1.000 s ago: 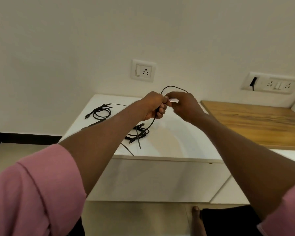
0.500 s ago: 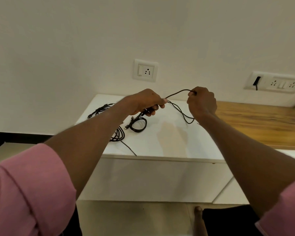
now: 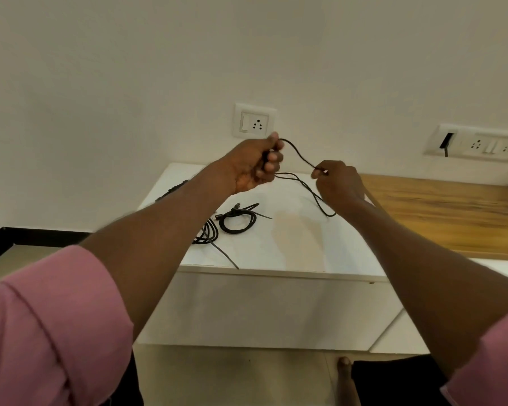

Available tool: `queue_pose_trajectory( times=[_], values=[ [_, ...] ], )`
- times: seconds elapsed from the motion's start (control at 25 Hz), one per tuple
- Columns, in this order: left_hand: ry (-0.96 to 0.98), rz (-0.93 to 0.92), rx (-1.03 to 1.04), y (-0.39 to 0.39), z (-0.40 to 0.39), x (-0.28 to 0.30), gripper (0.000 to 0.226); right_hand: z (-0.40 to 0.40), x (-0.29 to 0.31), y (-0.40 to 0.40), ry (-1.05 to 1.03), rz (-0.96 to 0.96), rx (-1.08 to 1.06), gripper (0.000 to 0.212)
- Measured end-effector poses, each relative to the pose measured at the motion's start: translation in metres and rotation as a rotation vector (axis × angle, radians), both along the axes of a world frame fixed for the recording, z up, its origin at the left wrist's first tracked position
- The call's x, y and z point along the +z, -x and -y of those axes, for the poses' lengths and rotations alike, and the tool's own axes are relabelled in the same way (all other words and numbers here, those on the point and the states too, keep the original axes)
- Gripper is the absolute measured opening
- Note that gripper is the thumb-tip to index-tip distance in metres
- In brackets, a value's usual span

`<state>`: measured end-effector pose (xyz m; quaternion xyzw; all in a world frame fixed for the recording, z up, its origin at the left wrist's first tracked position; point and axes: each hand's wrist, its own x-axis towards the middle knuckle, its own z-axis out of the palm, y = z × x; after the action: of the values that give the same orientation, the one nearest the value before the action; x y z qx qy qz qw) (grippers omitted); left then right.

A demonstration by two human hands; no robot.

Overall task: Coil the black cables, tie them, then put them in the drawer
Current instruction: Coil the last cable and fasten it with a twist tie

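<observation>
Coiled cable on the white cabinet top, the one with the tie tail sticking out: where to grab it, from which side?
Judging from the head view, take the coiled cable at the bunched point where the tie cinches its loops, coming from above. It lies flat on the white cabinet top, so pinching there should lift all the turns together. Both the left hand and the right hand currently hold another cable.

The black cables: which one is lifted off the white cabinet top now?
The thin black cable strung between the left hand and right hand. The coiled black cable and the others lie on the white cabinet top.
</observation>
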<state>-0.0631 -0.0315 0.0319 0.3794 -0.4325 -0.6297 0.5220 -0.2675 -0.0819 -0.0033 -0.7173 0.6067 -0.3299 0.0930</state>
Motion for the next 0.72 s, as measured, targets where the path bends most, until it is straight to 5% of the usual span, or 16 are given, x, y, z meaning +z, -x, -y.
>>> queue_pose_trajectory(
  times=[0.12, 0.24, 0.48, 0.64, 0.72],
  values=[
    [0.032, -0.323, 0.169, 0.003, 0.007, 0.006, 0.034, -0.005, -0.007, -0.014, 0.060, -0.217, 0.232, 0.019],
    [0.102, -0.325, 0.344, 0.000, 0.018, 0.000, 0.036, -0.012, -0.006, -0.031, -0.001, -0.314, 0.413, 0.017],
    [0.390, 0.513, 0.671, -0.022, 0.022, -0.011, 0.035, -0.023, -0.001, -0.034, -0.202, -0.225, 0.649, 0.013],
    [0.513, 0.911, 0.486, -0.018, 0.011, -0.015, 0.035, -0.025, 0.009, -0.045, -0.072, -0.067, 0.624, 0.013],
    [0.453, 0.906, 0.301, -0.013, 0.005, -0.016, 0.036, -0.025, 0.016, -0.049, 0.020, 0.136, 0.570, 0.015]
  ],
)
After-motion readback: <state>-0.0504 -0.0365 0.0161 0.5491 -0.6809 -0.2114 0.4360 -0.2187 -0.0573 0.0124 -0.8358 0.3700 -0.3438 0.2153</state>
